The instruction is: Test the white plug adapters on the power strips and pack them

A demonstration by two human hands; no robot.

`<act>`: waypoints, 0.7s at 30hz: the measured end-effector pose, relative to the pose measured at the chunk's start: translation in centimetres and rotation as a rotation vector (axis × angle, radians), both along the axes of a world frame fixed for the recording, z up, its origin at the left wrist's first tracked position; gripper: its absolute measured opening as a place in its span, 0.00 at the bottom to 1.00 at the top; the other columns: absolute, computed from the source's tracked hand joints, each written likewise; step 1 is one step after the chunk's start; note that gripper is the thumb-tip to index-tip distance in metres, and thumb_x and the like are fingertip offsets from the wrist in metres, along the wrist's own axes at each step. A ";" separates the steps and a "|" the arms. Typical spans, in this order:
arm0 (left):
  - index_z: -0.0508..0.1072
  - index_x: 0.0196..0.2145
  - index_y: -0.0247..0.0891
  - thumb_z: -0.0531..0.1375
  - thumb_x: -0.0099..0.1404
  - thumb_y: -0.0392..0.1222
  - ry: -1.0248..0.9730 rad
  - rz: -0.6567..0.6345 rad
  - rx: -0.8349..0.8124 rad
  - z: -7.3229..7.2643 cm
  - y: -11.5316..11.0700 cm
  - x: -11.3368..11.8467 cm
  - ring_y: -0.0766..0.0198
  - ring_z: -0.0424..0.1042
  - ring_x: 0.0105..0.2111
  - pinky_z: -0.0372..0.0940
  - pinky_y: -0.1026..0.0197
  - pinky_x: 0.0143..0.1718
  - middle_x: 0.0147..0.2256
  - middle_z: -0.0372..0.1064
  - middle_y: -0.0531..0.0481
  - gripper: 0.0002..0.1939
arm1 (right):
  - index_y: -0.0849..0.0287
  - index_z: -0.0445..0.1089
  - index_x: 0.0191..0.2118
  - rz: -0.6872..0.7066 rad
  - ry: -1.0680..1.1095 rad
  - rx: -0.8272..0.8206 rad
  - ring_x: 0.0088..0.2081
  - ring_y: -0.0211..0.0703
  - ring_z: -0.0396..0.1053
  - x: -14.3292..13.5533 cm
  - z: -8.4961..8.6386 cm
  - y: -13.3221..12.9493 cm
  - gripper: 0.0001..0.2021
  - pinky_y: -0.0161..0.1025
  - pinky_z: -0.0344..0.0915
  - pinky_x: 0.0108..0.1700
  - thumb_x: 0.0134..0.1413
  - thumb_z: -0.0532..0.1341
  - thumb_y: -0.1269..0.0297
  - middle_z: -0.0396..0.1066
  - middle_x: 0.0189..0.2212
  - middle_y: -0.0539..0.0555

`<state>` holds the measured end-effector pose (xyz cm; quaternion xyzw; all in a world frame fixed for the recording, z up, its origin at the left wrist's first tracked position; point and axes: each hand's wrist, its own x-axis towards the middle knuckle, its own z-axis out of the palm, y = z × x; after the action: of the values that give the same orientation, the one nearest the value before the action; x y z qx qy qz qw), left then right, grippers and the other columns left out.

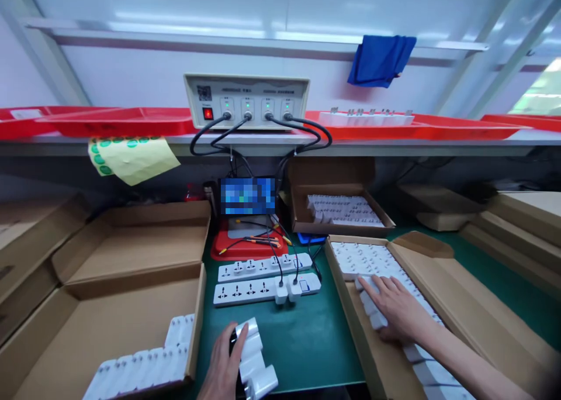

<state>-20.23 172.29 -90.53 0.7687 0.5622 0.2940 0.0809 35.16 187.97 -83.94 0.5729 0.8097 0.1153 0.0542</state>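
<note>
Near the front edge of the table, my left hand [223, 362] is closed around a short row of white plug-in chargers [252, 359], their glossy bodies facing right. On the right, my right hand [398, 306] reaches into an open cardboard box [350, 324]. Its fingers and thumb grip a row of white chargers [371, 309] at the box's inner left side. More chargers [363, 259] with metal prongs up fill the far end of that box. At left, another open box [131, 312] holds several white chargers [144, 368] along its near right corner.
Two white power strips [249, 290] lie mid-table, two chargers [287, 289] plugged into the nearer one. Behind are a red tray [223, 245] with cables, a small screen [248, 195] and another charger box [342, 224]. A tester [249, 102] and red trays [118, 122] stand on the shelf.
</note>
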 end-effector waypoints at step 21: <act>0.59 0.82 0.45 0.69 0.63 0.50 0.061 -0.189 0.118 3.7 2.5 -1.1 0.31 0.72 0.68 0.76 0.36 0.65 0.74 0.64 0.30 0.53 | 0.64 0.75 0.65 0.013 -0.057 -0.224 0.69 0.77 0.63 -6.9 7.6 -0.9 0.56 0.66 0.56 0.75 0.20 0.84 0.59 0.66 0.69 0.76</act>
<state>-21.36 174.81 -86.85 0.8303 0.4711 0.2941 0.0457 28.24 187.03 -76.35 0.5545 0.8193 0.0406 0.1402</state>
